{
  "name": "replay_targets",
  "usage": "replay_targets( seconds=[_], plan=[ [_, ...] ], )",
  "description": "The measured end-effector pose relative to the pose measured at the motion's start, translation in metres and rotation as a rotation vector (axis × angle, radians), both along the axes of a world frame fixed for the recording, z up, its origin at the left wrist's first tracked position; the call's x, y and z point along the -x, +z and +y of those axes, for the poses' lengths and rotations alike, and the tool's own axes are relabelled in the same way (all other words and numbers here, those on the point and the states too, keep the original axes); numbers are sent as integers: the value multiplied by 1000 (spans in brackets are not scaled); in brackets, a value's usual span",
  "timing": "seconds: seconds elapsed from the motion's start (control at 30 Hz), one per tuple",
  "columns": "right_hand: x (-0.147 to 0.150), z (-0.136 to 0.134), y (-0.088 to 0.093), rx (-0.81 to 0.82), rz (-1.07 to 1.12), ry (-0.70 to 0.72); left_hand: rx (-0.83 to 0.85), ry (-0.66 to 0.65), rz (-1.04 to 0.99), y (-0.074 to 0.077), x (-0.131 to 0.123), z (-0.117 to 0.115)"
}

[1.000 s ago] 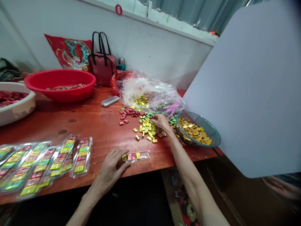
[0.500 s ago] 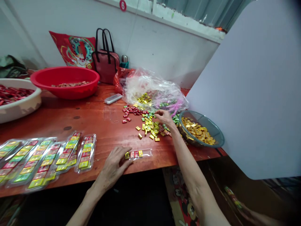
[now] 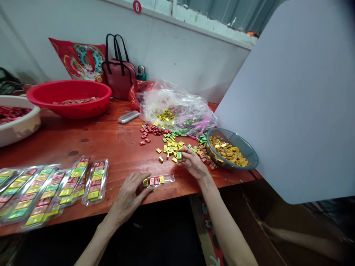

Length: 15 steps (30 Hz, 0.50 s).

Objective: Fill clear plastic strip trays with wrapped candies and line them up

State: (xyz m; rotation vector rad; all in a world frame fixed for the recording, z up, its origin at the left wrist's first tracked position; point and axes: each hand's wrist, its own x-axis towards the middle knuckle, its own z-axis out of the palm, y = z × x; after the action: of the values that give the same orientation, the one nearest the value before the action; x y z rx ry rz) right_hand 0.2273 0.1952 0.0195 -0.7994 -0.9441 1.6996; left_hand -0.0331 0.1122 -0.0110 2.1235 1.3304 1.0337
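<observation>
My left hand (image 3: 135,188) grips the left end of a clear plastic tray (image 3: 169,178) between thumb and fingers, close to the table's front edge. Inside that tray lies a short row of small wrapped pieces (image 3: 154,181), yellow and red; its right end holds nothing. My right hand (image 3: 193,164) pinches a small green wrapped piece (image 3: 179,155), held above and to the right of the tray. Just beyond it spreads a loose pile of yellow pieces (image 3: 172,146), with red pieces (image 3: 155,130) and green ones around it.
Filled clear trays (image 3: 95,181) lie at the left. Behind them stand a red basin (image 3: 69,107) and a white basin (image 3: 20,129). A grey bowl (image 3: 252,157) of gold pieces sits at the right, by a pale panel (image 3: 283,111). Plastic bags (image 3: 177,101) lie behind the pile.
My right hand has come back from the pile toward the tray, now with a green piece in its fingers. My left hand stays on the tray. The view has shifted slightly.
</observation>
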Motion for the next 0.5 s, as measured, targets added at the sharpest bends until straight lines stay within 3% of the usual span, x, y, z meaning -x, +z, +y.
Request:
replay_targets(
  seconds=[0.5],
  plan=[
    [11, -30, 8, -29, -113, -41, -11, -16, 27, -2, 1, 0]
  ],
)
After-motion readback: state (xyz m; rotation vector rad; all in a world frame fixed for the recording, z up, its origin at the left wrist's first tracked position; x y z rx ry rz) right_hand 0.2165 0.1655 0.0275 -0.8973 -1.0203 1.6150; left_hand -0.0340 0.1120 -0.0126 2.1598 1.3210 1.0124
